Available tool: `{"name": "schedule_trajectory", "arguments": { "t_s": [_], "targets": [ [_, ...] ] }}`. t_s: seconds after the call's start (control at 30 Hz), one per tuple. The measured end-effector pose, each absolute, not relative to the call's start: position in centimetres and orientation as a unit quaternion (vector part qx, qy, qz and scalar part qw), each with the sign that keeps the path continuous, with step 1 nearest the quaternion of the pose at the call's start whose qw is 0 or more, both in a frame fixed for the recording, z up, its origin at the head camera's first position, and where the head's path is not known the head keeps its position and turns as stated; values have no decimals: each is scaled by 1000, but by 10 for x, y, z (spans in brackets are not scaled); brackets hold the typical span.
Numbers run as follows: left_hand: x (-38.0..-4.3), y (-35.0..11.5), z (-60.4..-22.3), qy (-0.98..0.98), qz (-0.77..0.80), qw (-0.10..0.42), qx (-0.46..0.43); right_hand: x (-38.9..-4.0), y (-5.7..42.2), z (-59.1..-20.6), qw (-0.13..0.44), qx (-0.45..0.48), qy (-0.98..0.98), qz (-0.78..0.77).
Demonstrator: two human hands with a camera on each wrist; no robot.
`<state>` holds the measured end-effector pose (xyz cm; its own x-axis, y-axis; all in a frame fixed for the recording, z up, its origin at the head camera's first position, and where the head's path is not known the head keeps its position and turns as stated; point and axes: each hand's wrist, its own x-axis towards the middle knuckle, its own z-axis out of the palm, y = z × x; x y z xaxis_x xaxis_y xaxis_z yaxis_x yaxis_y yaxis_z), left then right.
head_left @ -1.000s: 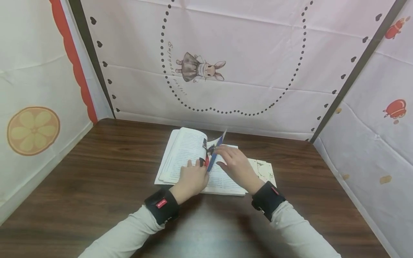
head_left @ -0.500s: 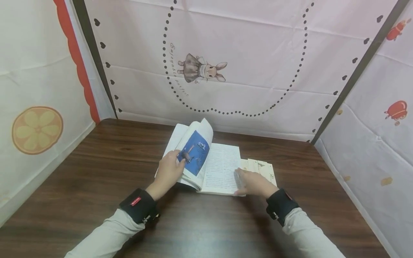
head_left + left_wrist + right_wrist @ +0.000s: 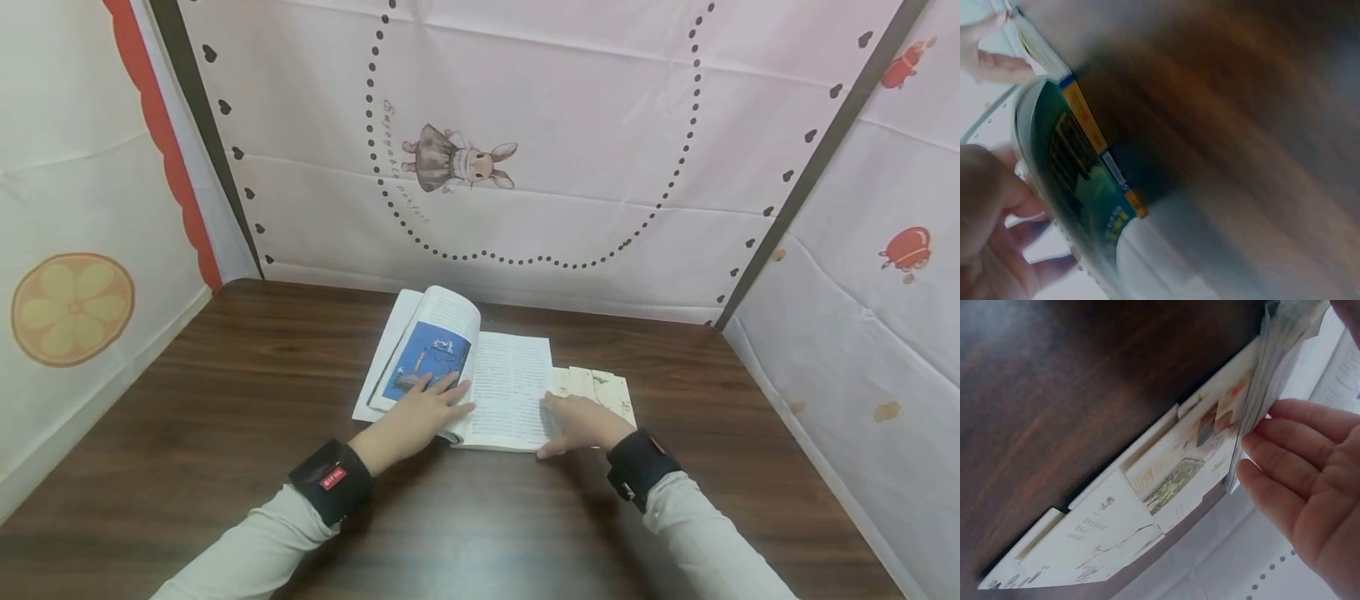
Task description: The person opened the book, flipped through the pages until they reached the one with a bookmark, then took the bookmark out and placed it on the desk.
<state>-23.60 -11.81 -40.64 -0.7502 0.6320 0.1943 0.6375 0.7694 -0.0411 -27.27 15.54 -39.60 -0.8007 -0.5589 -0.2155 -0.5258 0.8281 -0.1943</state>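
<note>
An open book [image 3: 513, 392] lies on the table with its left pages curving up. On that side a blue illustration [image 3: 431, 354] shows. My left hand [image 3: 412, 419] rests over the lower part of the left pages, fingers spread. In the left wrist view the green cover [image 3: 1085, 187] and orange spine [image 3: 1088, 119] are seen from below, beside my left fingers. My right hand [image 3: 581, 422] is at the right page's outer edge. Seen from the right wrist, its straight fingers [image 3: 1279, 453] touch the page edges, near the cream printed flaps [image 3: 1110, 528].
Brown wooden table [image 3: 465, 525] extends around the book. A pale cloth wall [image 3: 600, 125] with a rabbit print stands behind it, and other cloth walls rise at left and right. Black bands [image 3: 332, 481] wrap both wrists.
The left hand turned the pages over to the left, uncovering the blue picture, and now lies on them. The right hand moved from the book's middle to the right page edge.
</note>
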Motion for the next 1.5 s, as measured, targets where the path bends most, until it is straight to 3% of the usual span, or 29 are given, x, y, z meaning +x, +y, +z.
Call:
{"name": "schedule_trajectory", "arguments": {
  "t_s": [0.1,0.33,0.67,0.77,1.0,1.2,1.37,1.5],
  "targets": [
    [-234,-111,-405,-954,-41,57,-290,-275,156,-395,145,-279,946,-74],
    [-231,-106,-405,-967,-114,38,-227,-277,157,-395,149,-295,941,-65],
    [-236,-94,-402,-962,-121,53,-240,-282,149,-387,55,-380,923,-35],
    [-238,-92,-400,-962,-120,50,-241,-283,146,-385,-1,-390,920,-44],
    [-238,-84,-403,-972,-135,27,-189,-285,126,-375,-203,-412,884,-85],
    [-238,-73,-409,-970,-114,81,-201,-279,101,-364,-288,-439,846,-88],
    [-237,-70,-408,-966,-108,111,-206,-274,97,-363,-283,-421,857,-88],
    [-238,-73,-404,-973,-119,110,-165,-272,110,-365,-185,-359,907,-118]
  ]
}}
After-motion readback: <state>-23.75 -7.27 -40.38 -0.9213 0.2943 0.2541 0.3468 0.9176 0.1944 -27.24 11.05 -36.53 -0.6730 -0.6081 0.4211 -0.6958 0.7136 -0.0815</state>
